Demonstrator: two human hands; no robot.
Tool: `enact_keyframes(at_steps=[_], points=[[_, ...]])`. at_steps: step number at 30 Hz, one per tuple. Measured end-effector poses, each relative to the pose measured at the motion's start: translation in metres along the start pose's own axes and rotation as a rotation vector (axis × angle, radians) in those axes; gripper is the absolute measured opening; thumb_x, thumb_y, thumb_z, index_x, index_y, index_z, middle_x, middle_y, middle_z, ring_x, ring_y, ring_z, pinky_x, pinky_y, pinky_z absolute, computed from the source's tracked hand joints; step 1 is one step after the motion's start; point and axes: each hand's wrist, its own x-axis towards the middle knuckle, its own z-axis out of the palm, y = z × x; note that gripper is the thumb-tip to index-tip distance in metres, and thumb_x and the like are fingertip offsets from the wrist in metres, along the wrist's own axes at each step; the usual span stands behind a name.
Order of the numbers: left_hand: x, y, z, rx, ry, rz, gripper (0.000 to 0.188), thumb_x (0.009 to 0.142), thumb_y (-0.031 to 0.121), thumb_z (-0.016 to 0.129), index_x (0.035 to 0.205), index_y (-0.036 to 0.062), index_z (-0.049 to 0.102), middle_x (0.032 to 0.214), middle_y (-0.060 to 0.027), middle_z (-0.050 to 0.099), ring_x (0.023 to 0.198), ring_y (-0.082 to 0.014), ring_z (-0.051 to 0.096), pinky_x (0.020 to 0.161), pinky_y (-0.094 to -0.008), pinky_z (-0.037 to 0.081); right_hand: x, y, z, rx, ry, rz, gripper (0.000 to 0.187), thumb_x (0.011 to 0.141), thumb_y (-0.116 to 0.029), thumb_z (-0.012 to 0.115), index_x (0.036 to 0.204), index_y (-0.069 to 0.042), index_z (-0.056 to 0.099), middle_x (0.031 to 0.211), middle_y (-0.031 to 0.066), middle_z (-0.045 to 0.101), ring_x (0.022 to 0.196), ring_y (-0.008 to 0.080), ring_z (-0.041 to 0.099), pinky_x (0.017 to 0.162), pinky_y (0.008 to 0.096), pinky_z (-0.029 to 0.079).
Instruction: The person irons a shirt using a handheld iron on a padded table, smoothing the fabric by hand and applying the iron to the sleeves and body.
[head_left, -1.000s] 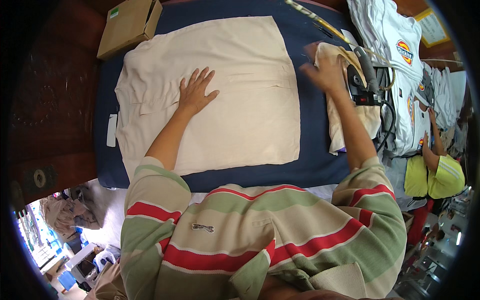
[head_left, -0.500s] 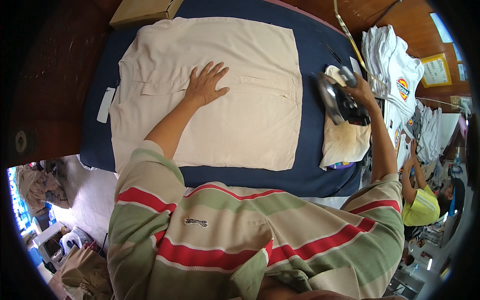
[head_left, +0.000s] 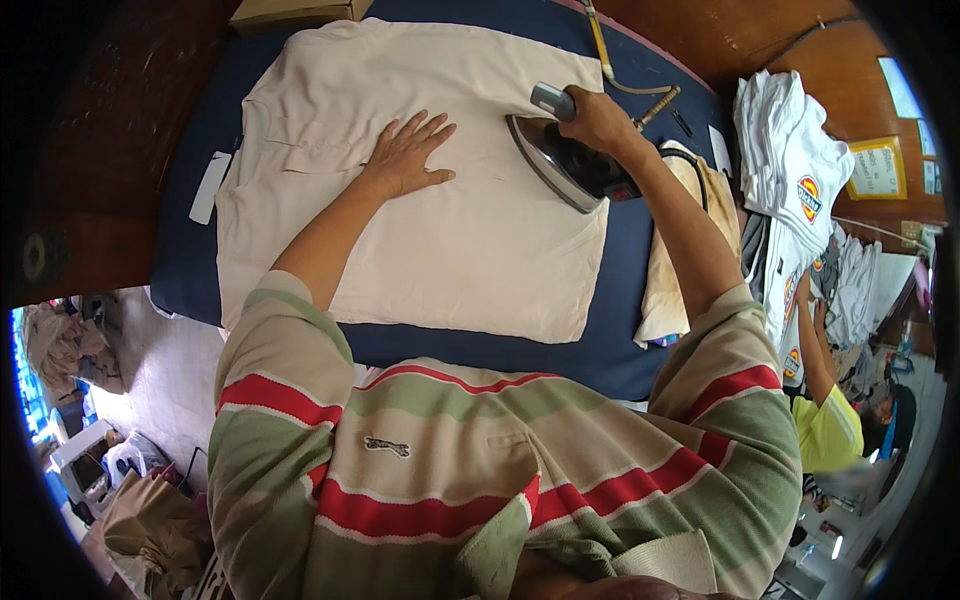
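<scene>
A beige shirt [head_left: 420, 260] lies spread flat on a dark blue padded ironing table [head_left: 400, 348], its neck end to the left, with a white tag [head_left: 209, 188] beside it. My left hand [head_left: 408, 158] rests palm down near the middle of the shirt, fingers spread. My right hand [head_left: 603, 122] grips the handle of a clothes iron [head_left: 570, 165], which is over the shirt's right end with its pointed tip toward the upper left. Whether the soleplate presses the cloth fully cannot be made out.
A folded, stained beige cloth pad [head_left: 668, 275] sits at the table's right, partly behind my forearm. The iron's cord [head_left: 655, 105] runs to the far edge. White printed shirts [head_left: 790, 150] are stacked at right. A cardboard box [head_left: 290, 12] stands far left. A person in yellow [head_left: 828, 430] works at right.
My right hand has brought the iron leftward from over the cloth pad onto the right end of the shirt. My left hand stays spread on the shirt.
</scene>
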Motion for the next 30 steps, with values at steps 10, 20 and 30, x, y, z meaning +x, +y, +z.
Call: enact_keyframes(at_steps=[10,20,30], points=[[-0.003,-0.008,0.004,0.018,0.037,0.012,0.076,0.080,0.053,0.056,0.143,0.0218,0.027,0.151,0.0006,0.021,0.139,-0.0205,0.015,0.111,-0.0458,0.013,-0.003,-0.017,0.000,0.049,-0.063,-0.087,0.034,0.068,-0.018,0.065,0.099,-0.005,0.061,0.085,0.0189,0.066,0.080,0.0347,0.063,0.074,0.0407,0.049],[-0.025,-0.080,0.000,0.029,0.319,-0.198,0.046,0.095,0.035,0.036,0.141,0.0282,0.033,0.148,-0.0028,0.028,0.136,-0.0233,0.026,0.105,-0.0515,0.020,0.002,-0.030,0.002,0.076,-0.103,-0.194,0.039,0.068,-0.018,0.065,0.104,-0.004,0.061,0.088,0.0185,0.066,0.083,0.0345,0.063,0.077,0.0392,0.049],[-0.050,-0.133,0.011,0.231,0.186,-0.372,0.044,0.098,0.040,0.025,0.142,0.0368,0.025,0.150,0.0056,0.021,0.138,-0.0182,0.019,0.111,-0.0452,0.016,0.022,-0.063,0.019,0.075,-0.121,-0.308,0.040,0.068,-0.018,0.065,0.104,-0.003,0.058,0.084,0.0191,0.065,0.078,0.0348,0.063,0.073,0.0398,0.049]])
